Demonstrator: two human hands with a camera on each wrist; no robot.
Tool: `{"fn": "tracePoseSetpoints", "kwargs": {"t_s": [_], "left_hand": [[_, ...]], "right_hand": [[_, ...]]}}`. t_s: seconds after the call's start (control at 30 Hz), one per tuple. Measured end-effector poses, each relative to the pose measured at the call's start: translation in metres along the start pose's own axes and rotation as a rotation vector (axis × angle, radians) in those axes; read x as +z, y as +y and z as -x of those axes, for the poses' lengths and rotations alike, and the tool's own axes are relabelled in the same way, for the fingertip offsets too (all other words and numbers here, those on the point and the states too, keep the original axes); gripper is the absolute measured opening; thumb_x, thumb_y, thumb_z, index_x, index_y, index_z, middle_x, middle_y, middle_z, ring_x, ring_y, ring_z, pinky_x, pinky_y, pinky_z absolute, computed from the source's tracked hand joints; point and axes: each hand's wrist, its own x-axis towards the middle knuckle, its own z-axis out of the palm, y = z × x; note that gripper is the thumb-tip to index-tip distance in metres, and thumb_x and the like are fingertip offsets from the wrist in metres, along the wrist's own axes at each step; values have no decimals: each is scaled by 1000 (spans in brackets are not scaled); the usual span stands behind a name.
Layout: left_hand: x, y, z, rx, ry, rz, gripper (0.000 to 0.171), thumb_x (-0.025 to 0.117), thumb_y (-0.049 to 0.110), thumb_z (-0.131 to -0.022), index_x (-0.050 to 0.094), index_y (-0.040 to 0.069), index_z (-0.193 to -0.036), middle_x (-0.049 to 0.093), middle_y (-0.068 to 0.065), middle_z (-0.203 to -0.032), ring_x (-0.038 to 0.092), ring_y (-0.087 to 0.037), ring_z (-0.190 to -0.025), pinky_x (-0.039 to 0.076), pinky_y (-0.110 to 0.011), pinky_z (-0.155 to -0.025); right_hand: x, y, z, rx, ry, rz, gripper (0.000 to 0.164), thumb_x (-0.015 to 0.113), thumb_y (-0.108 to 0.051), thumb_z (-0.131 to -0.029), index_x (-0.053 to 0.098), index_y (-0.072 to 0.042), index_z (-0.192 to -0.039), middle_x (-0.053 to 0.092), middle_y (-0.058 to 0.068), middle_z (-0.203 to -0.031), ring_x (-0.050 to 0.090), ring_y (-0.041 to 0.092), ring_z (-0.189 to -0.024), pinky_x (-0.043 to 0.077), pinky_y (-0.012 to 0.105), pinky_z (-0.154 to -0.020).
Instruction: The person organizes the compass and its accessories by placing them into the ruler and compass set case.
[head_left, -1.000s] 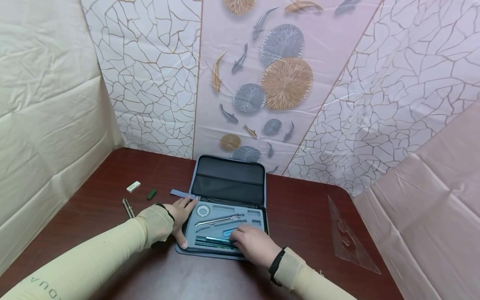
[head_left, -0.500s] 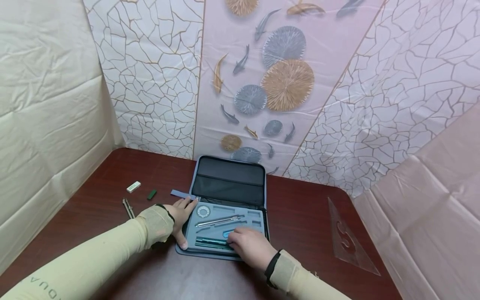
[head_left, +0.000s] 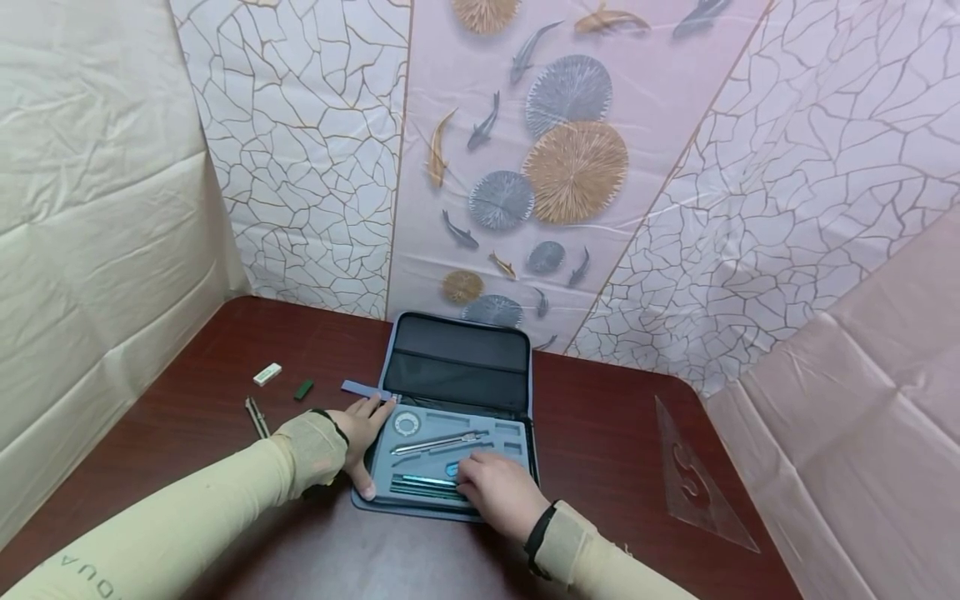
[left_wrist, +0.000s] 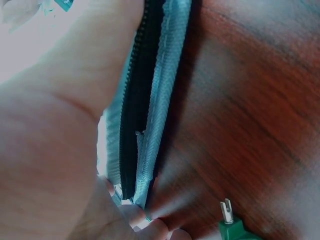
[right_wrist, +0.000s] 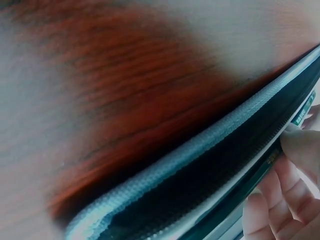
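Reddish table [head_left: 600, 442] — left hand [head_left: 360, 433] spread on case [head_left: 465, 337]; right hand [head_left: 501, 492] partly hides pencils [head_left: 422, 485]; grip unclear.

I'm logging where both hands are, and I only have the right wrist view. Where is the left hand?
Observer: The left hand lies along the left edge of the open, blue-grey fabric case with a zipper.

Operator: Thanks. For my inventory, is there a compass in that case?

Observer: Yes, a slim silver metal compass lies in the pale blue moulded tray.

Operator: And what sits farthest to the right on the table?

Observer: A clear, flat triangular ruler with curved cut-outs, lying on the glossy reddish-brown wooden table.
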Motion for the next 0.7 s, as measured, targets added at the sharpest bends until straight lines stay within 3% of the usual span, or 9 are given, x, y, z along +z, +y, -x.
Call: {"fn": "tracePoseSetpoints", "kwargs": {"t_s": [0.2, 0.53, 0.7], "left_hand": [[1, -1, -1, -6, 0, 25, 138, 87, 59, -54, 9, 8, -155, 10, -21, -158, 12, -36, -144, 25, -51, -111], [4, -3, -5, -3, 8, 13, 138, 87, 61, -54, 9, 8, -155, 10, -20, -158, 12, -36, -144, 25, -51, -110], [5, -4, -7, -9, 4, 22, 140, 87, 61, -52, 9, 9, -155, 10, -20, -158, 12, -36, -144, 25, -52, -110]], "right_hand": [[-1, 1, 0, -11, 7, -13, 14, 73, -21, -88, 63, -24, -78, 49, -15, -74, 50, 0, -69, 44, 20, -60], [-4, -8, 10, -66, 29, 98, 13, 67, -15, -92, 68, -20, -81, 46, -10, -74, 48, 5, -69, 42, 20, -57], [-7, -14, 16, -87, -25, 186, 13, 62, -10, -94, 73, -15, -96, 54, -5, -83, 51, 8, -75, 45, 21, -61]]}}
